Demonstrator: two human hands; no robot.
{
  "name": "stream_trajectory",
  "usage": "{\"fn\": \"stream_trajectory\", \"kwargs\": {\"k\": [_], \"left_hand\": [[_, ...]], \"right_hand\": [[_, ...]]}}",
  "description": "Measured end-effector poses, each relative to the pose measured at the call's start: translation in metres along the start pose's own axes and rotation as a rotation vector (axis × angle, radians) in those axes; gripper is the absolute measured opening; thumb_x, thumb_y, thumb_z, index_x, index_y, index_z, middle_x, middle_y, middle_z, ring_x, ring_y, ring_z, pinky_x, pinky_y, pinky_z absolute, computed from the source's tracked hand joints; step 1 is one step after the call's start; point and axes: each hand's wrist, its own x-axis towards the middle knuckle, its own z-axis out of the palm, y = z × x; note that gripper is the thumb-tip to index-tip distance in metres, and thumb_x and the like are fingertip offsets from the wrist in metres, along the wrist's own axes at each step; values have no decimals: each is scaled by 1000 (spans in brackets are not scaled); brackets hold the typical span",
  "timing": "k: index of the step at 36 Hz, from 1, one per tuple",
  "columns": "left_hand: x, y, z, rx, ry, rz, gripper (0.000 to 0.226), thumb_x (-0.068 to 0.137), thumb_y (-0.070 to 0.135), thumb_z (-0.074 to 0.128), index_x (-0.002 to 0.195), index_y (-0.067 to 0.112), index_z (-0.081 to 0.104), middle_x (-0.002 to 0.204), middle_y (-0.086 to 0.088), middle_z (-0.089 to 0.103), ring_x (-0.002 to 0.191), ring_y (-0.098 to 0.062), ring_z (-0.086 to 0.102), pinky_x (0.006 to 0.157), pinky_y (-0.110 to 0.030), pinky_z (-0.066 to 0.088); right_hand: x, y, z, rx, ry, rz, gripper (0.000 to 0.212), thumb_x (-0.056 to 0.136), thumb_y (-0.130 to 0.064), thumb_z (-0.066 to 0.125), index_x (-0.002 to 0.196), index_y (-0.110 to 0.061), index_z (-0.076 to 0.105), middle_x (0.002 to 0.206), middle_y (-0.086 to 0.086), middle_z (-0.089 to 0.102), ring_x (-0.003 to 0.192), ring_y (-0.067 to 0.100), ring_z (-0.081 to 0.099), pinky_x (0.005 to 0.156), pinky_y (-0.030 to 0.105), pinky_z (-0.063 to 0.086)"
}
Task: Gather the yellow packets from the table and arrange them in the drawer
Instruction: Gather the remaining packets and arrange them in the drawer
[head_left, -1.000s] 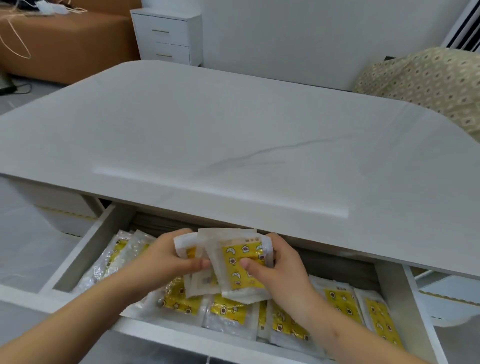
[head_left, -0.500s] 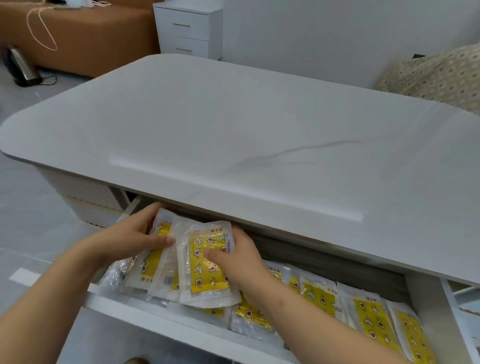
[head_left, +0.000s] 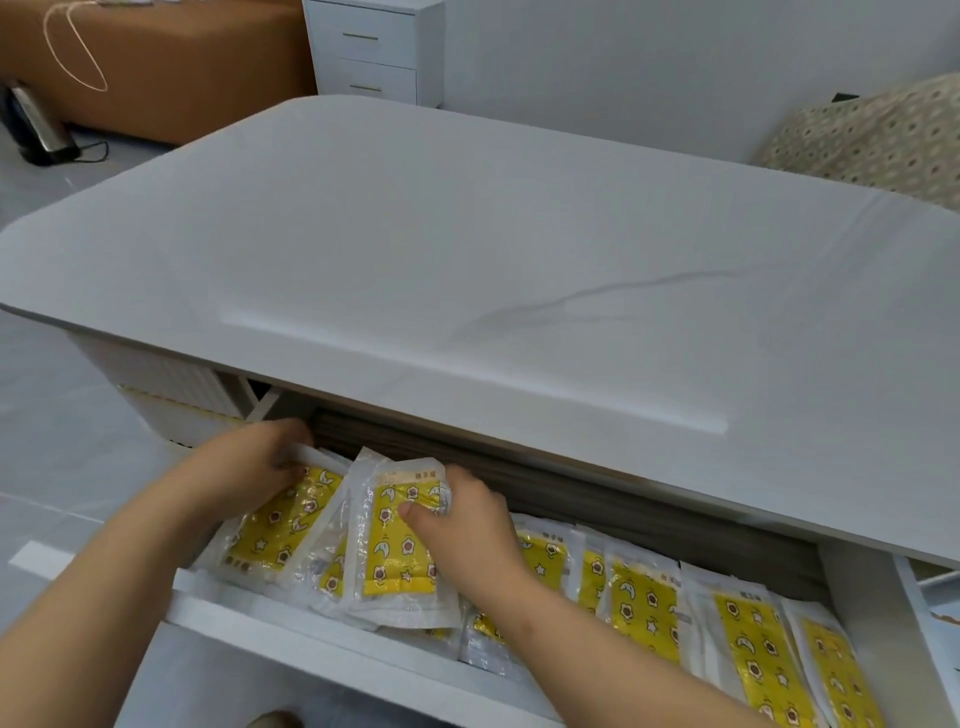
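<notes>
1. Your right hand (head_left: 460, 525) pinches one yellow packet (head_left: 395, 551), with the thumb on its printed face and the fingers (head_left: 467, 480) curled behind its far right corner. The packet stands tilted, its near edge resting on the packets below. Pinch lightly, close to the corner, so the film does not crease.
2. Your left hand (head_left: 244, 467) grips the far edge of the left packet (head_left: 275, 519), fingers curled over it at the far-left end of the drawer (head_left: 311, 642). Use this hand as a stop and press that packet flat while the other one comes in.
3. The two packets overlap where they meet, and loose ones lie crooked beneath them. The step looks to be laying the right-hand packet down beside the left one. Lower its far edge toward the back of the drawer and slide it left until it laps its neighbour evenly.
4. Match the row of packets (head_left: 644, 597) to the right, which runs in an overlapping line along the drawer.
5. The tabletop (head_left: 519, 249) shows no packets in view, so gathering seems done and this is probably late tidying. The tabletop overhangs the far part of the drawer, so a packet left standing high could catch there when the drawer closes.
</notes>
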Motion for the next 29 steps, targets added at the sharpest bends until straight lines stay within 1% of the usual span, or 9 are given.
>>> {"fn": "stream_trajectory", "kwargs": {"k": [2,5,9,12,15,19,23,26,29], "left_hand": [[-2,2,0,182,16,-28,35,89,18,53,123,24,52,114,0,60,104,-18,53,80,-27,44],[-5,8,4,421,85,-1,47,87,20,50,133,31,43,134,5,49,126,-19,39,93,-28,38],[-3,29,13,195,142,138,32,93,21,45,124,19,51,124,-2,54,118,-21,47,93,-31,39],[-4,39,21,-55,-51,260,18,96,21,41,105,16,56,106,-1,61,102,-20,55,87,-31,42],[-6,39,21,-84,-190,298,13,99,31,40,104,26,51,108,5,62,105,-15,54,92,-29,37],[-8,39,18,13,-253,297,51,84,52,58,130,37,39,131,12,47,123,-11,42,107,-31,30],[-8,41,22,216,-261,285,88,70,61,67,140,35,21,142,7,32,132,-16,27,112,-34,20],[-9,42,22,293,-295,275,102,66,65,68,145,38,9,144,4,26,135,-19,20,114,-36,14],[-10,42,21,329,-324,278,103,65,66,68,145,39,9,139,3,28,132,-19,21,113,-37,14]], "right_hand": [[0,1,2,-13,-7,-1,37,87,-39,60,119,-22,55,112,0,66,103,21,62,87,39,53],[-1,2,1,-71,-12,-17,41,87,-43,59,124,-23,52,114,0,65,104,22,61,87,38,53],[-3,0,-7,-102,6,-59,30,89,-41,55,112,-21,58,104,1,67,97,23,62,82,34,52],[-2,2,-17,-98,28,-67,24,89,-39,55,86,-16,62,80,1,64,78,21,59,64,29,43],[-1,9,-24,-58,23,-39,21,88,-35,59,73,-19,60,68,-2,55,67,16,51,60,27,35],[-1,13,-28,-10,-33,-13,4,91,-26,58,88,-25,61,90,1,63,79,14,56,65,22,39],[1,16,-28,-56,-44,1,13,91,-28,58,102,-24,61,106,6,63,87,19,60,68,21,40],[1,15,-26,-80,-48,-12,5,91,-28,57,95,-30,55,107,5,62,87,18,59,68,22,41],[1,15,-27,-92,-55,-26,9,91,-27,57,98,-32,54,109,4,61,90,18,59,74,26,49]]}}
